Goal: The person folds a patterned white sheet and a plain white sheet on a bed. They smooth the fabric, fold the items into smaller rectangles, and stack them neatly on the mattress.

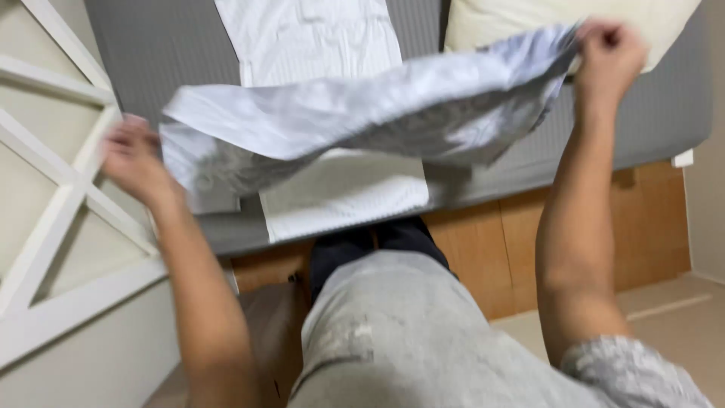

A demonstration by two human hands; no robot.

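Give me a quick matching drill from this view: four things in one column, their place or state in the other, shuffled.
Things:
1. patterned cloth
2. white sheet
3. cream pillow
4. left hand

Places or states:
A. lying flat on the grey mattress
B. gripping the cloth's lower left end
C. stretched in the air between both hands
D. at the top right corner of the mattress

Pairs: 1-C, 2-A, 3-D, 4-B. The right hand holds the cloth's other end.
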